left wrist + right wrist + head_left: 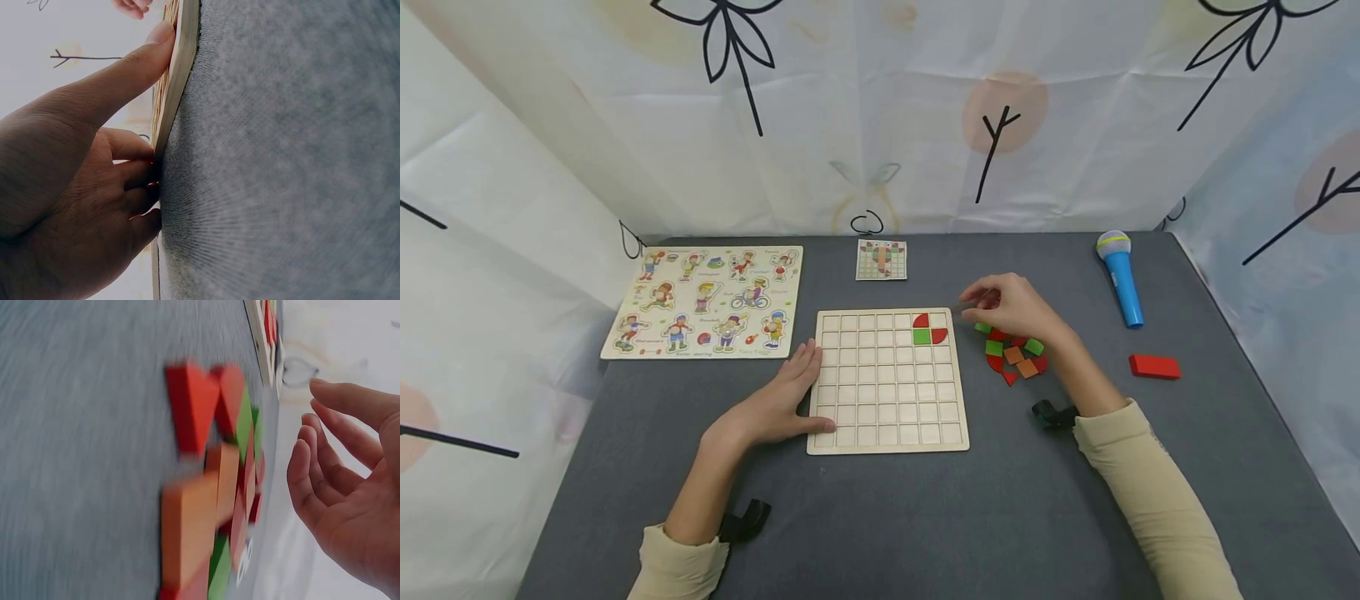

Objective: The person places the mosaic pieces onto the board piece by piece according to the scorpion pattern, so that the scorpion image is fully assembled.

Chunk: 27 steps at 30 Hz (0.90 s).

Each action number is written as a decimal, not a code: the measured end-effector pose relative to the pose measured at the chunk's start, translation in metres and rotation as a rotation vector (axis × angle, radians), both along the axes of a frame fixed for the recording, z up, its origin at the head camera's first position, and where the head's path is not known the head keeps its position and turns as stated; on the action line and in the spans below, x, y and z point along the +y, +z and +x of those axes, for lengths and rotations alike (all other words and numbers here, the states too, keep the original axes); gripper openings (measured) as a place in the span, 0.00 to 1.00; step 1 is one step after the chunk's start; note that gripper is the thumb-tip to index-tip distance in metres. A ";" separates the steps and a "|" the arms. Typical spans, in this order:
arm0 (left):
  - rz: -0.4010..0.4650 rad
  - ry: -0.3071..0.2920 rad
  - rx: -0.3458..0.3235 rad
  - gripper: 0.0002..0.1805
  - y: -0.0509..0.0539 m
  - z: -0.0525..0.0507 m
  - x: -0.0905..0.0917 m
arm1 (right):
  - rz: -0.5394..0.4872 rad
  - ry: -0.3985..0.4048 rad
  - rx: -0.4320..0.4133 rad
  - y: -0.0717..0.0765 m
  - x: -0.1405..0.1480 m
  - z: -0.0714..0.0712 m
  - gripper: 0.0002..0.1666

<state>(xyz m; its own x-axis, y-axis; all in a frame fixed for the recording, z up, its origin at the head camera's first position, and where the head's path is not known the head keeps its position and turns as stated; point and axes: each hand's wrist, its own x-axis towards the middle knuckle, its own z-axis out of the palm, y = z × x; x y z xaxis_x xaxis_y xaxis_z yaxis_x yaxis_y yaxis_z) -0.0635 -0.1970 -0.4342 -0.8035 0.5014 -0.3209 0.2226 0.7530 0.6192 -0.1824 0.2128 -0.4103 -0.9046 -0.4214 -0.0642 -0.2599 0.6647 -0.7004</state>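
Observation:
A wooden grid board (887, 392) lies mid-table, with two red quarter-round pieces (938, 336) and a green square (921, 337) in cells near its top right corner. My left hand (778, 404) rests at the board's left edge, its thumb on the rim; in the left wrist view the hand (81, 181) touches the board's side (178, 81). Right of the board, my right hand (1015, 308) hovers over loose red, green and orange pieces (1013, 356). In the right wrist view this hand (350, 481) has its fingers apart and bent, holding nothing, beside the pieces (197, 519).
A small patterned card (882, 260) lies behind the board. At the back left is a picture board (703, 302) with figures. A blue toy microphone (1123, 283) and a red block (1155, 367) lie at the right. Printed cloth (887, 125) hangs behind the table.

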 end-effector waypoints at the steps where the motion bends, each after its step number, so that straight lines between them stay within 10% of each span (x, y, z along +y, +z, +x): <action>1: -0.001 0.000 0.000 0.66 -0.001 0.000 0.000 | -0.002 -0.014 -0.007 0.000 0.005 0.000 0.16; 27: 0.032 0.000 0.011 0.66 -0.004 0.000 -0.002 | 0.130 -0.143 -0.032 -0.014 0.072 -0.017 0.19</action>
